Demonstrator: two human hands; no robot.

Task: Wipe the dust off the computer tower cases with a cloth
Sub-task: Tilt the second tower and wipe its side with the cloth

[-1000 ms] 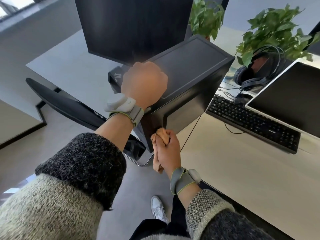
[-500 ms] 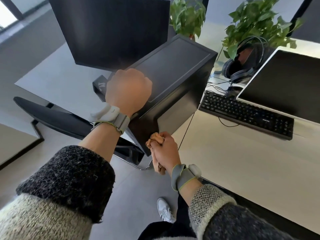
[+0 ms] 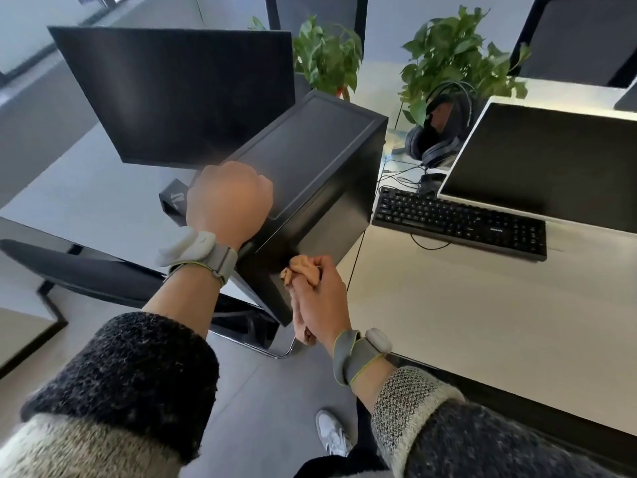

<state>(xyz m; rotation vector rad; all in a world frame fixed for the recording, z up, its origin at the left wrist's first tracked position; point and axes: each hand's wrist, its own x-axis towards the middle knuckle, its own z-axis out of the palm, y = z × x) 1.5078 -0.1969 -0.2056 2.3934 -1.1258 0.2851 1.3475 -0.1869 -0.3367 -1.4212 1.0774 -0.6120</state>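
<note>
Here the matte black tower case (image 3: 310, 160) meets a crumpled tan cloth (image 3: 303, 269).

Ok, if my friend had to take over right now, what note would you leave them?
Left hand: grips the near top corner of the tower, steadying it.
Right hand: holds the bunched cloth against the tower's near face, low down.
Done: I cannot tell how much dust is already off.
Left: finish that face, then probably the top and sides. No other tower is in view.
</note>
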